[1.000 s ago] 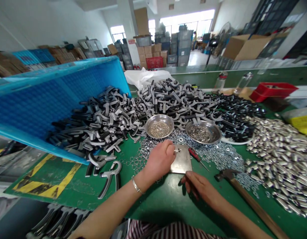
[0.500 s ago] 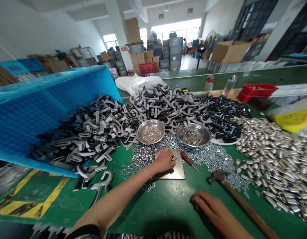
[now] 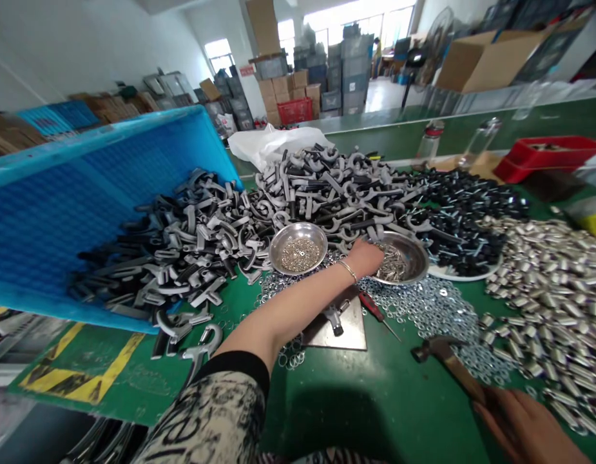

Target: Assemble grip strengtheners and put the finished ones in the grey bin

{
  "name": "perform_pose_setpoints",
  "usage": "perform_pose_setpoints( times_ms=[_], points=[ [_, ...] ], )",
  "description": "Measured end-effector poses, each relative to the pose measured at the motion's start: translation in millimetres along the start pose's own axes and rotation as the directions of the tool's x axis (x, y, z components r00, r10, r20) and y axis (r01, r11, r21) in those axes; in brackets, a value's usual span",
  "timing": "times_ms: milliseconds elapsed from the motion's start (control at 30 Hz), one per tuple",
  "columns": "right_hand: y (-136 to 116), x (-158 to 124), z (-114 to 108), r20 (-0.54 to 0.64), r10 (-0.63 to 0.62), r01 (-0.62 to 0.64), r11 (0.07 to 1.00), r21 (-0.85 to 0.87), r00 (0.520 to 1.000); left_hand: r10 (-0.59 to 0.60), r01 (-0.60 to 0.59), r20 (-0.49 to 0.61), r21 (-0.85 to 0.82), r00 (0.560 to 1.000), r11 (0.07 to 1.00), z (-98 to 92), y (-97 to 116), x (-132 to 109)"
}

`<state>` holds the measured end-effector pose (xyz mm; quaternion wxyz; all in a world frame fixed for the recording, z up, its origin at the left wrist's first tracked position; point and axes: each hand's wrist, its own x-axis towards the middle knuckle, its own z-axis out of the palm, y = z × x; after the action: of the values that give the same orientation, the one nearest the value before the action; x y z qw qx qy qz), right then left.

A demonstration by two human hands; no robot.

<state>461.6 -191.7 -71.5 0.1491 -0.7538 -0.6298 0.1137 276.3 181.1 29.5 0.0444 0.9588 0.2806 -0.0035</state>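
Note:
My left hand point(image 3: 366, 259) reaches into the left side of the right metal bowl point(image 3: 413, 261), which holds small metal pins; its fingertips are hidden, so its grip is unclear. At the lower right my right hand point(image 3: 524, 419) is wrapped round the wooden handle of the hammer point(image 3: 445, 361), whose head lies on the green table. Below my left forearm, a grey and black handle part point(image 3: 334, 317) rests on a metal plate point(image 3: 353, 338), beside a screwdriver with a red handle point(image 3: 372, 305). The left metal bowl point(image 3: 298, 249) contains tiny metal pieces.
A blue crate point(image 3: 109, 154) lies tipped at the left, spilling grey and black handles point(image 3: 321, 187). Metal washers point(image 3: 423, 309) spread behind the hammer. Silver cylinders point(image 3: 553, 283) are heaped at right, near black parts with screws point(image 3: 471, 206) and a red tray point(image 3: 544, 158).
My left hand has moved from the metal plate to the right bowl, uncovering the handle part. My right hand has moved right and taken hold of the hammer handle. The view has shifted slightly.

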Motion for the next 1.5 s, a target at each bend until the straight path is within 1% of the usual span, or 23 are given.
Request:
perform_pose_setpoints(
  times_ms=[133,233,300,333,400,467,500,533,600,667,733,767,833,867,933,1100,1200,1267,1300,1367,1400,1433,1500],
  points=[
    [-31,28,-22,0.101,0.123,-0.14,0.974,0.178,0.987,-0.039,0.032,-0.13,-0.056,0.991,0.998,-2.9,0,-16],
    [-65,42,-41,0.125,0.129,-0.158,0.952,0.262,0.984,-0.082,-0.001,-0.283,-0.279,0.956,0.96,-14.7,-4,-43],
    [-83,43,-44,0.141,0.118,-0.156,0.943,0.295,0.983,-0.126,-0.047,-0.326,-0.475,0.937,0.879,-19.9,-8,-74],
    [-88,43,-42,0.157,0.108,-0.153,0.938,0.311,0.982,-0.154,-0.05,-0.307,-0.566,0.939,0.823,-20.2,-10,-93],
    [-95,44,-34,0.186,0.1,-0.159,0.927,0.341,0.977,-0.234,0.006,-0.199,-0.748,0.952,0.664,-15.4,-14,-131],
    [-100,50,-25,0.205,0.151,-0.219,0.905,0.365,0.967,-0.32,0.109,-0.06,-0.868,0.945,0.485,-5.1,-18,-164],
    [-102,55,-21,0.218,0.199,-0.272,0.883,0.384,0.955,-0.357,0.15,-0.02,-0.886,0.934,0.44,1.1,-19,-177],
    [-107,60,-19,0.235,0.249,-0.329,0.847,0.418,0.94,-0.388,0.179,-0.006,-0.881,0.922,0.439,7.4,-19,-186],
    [-118,69,-18,0.303,0.304,-0.427,0.713,0.557,0.903,-0.423,0.212,-0.039,-0.821,0.906,0.531,18.5,-19,-194],
    [-132,74,-19,0.426,0.255,-0.496,0.496,0.713,0.868,-0.43,0.245,-0.067,-0.739,0.9,0.628,26.7,-17,-194],
    [-141,73,-21,0.54,0.171,-0.565,0.294,0.771,0.824,-0.436,0.288,-0.053,-0.677,0.898,0.677,32.1,-16,-191],
    [-143,72,-21,0.58,0.141,-0.596,0.231,0.769,0.802,-0.445,0.315,-0.039,-0.651,0.894,0.691,33.9,-16,-189],
    [-142,71,-21,0.615,0.132,-0.629,0.179,0.757,0.778,-0.465,0.363,-0.012,-0.608,0.885,0.706,36.0,-15,-186],
    [-140,70,-21,0.618,0.138,-0.633,0.179,0.753,0.774,-0.471,0.378,-0.002,-0.595,0.882,0.71,36.3,-16,-185],
    [-135,70,-20,0.601,0.159,-0.621,0.23,0.749,0.783,-0.466,0.383,0.009,-0.583,0.885,0.716,35.1,-17,-184],
    [-134,73,-31,0.441,0.173,-0.471,0.422,0.775,0.881,-0.389,0.322,0.003,-0.568,0.921,0.758,29.0,-23,-184],
    [-137,78,-43,0.431,0.153,-0.44,0.55,0.71,0.889,-0.329,0.276,-0.016,-0.506,0.944,0.817,26.5,-26,-184],
    [-137,82,-47,0.424,0.132,-0.394,0.676,0.623,0.896,-0.248,0.205,-0.05,-0.425,0.967,0.882,23.6,-27,-184],
    [-136,84,-47,0.412,0.113,-0.356,0.733,0.579,0.904,-0.176,0.139,-0.067,-0.372,0.982,0.918,21.5,-28,-185],
    [-136,89,-47,0.392,0.076,-0.285,0.812,0.51,0.917,-0.016,-0.006,-0.084,-0.258,0.996,0.966,16.6,-28,-186],
    [-137,90,-47,0.384,0.067,-0.262,0.836,0.483,0.921,0.033,-0.051,-0.086,-0.216,0.996,0.975,14.5,-26,-187],
    [-140,92,-48,0.367,0.062,-0.238,0.855,0.46,0.928,0.039,-0.057,-0.095,-0.198,0.995,0.979,13.3,-24,-190],
    [-149,94,-56,0.282,0.031,-0.154,0.892,0.424,0.959,-0.081,0.044,-0.149,-0.236,0.986,0.971,15.0,-15,-196]
  ],
)
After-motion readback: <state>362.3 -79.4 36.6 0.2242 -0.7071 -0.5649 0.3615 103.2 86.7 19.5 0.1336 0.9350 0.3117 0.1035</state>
